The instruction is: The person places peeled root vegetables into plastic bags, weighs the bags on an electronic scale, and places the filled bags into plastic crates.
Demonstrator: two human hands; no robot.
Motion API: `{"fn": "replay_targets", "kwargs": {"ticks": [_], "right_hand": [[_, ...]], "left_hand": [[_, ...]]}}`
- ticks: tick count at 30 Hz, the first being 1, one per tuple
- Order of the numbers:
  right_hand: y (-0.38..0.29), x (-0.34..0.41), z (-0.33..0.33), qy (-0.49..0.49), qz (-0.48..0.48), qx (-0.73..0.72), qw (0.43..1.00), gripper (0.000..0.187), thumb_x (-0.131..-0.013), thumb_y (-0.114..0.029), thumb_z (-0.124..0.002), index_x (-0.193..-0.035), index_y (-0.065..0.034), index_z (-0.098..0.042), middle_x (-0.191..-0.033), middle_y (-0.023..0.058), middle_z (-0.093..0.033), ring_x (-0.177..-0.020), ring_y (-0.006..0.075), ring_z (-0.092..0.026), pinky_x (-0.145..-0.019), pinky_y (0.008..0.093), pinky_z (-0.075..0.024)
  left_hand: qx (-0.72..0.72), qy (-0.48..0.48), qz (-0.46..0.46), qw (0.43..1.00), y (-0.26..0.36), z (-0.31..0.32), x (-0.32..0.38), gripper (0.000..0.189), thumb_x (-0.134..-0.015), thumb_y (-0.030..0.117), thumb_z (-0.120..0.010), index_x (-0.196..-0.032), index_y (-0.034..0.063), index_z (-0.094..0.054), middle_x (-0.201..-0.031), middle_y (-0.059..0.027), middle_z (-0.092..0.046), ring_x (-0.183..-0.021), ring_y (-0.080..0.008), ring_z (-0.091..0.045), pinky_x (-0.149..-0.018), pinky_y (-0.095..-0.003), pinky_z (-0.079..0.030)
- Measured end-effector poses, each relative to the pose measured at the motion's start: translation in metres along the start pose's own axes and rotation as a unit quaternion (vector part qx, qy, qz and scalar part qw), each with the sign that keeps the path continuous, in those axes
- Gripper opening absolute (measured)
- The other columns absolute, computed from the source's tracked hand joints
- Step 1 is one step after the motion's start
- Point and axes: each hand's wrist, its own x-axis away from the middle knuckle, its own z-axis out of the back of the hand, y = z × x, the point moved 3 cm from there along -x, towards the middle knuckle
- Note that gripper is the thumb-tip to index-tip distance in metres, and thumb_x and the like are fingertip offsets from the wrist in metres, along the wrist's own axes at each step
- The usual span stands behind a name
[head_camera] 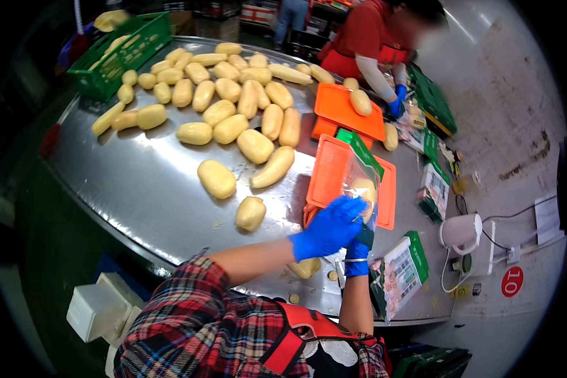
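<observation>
A clear plastic bag with green printed ends (366, 158) holds a pale, peeled lotus root segment (365, 189) above an orange scale's tray (328, 170). My left hand (331, 227), in a blue glove, closes on the bag's near side. Beneath it my right hand (358, 253), also gloved in blue, grips the bag's lower end; its fingers are partly hidden. Several peeled lotus root segments (217, 178) lie loose on the metal table (137, 189). Another segment (304, 267) rests just below my left hand, partly covered by it.
A second orange scale (349, 111) bears a segment. Printed bags (401, 274) lie at the right, near a pink electric kettle (460, 231) with a cord. A green crate (123, 54) stands at the far left. A co-worker in blue gloves (397, 101) handles packages at the far side.
</observation>
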Motion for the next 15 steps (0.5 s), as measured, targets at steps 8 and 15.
{"fn": "replay_targets", "kwargs": {"ticks": [8, 15], "right_hand": [[-0.042, -0.019, -0.029, -0.005, 0.036, 0.236, 0.971, 0.031, -0.083, -0.022, -0.057, -0.105, -0.0002, -0.054, -0.099, 0.0111, -0.059, -0.086, 0.0180, -0.058, -0.074, 0.0295, -0.0450], [0.044, -0.050, 0.046, -0.050, -0.079, -0.187, 0.978, 0.046, -0.094, -0.033, -0.036, -0.130, -0.0042, -0.033, -0.123, 0.0117, -0.043, -0.109, 0.0241, -0.045, -0.093, 0.0346, -0.0378]], "left_hand": [[-0.037, -0.202, 0.192, 0.960, -0.026, -0.019, 0.033, 0.077, -0.073, 0.010, -0.054, -0.140, 0.0124, -0.017, -0.057, -0.0081, -0.052, -0.047, -0.0242, -0.054, -0.041, -0.0369, -0.041], [0.043, -0.218, 0.101, 0.970, 0.008, -0.048, 0.014, 0.080, -0.073, 0.012, -0.053, -0.141, 0.0126, -0.010, -0.054, -0.0082, -0.052, -0.044, -0.0235, -0.054, -0.037, -0.0358, -0.039]]}}
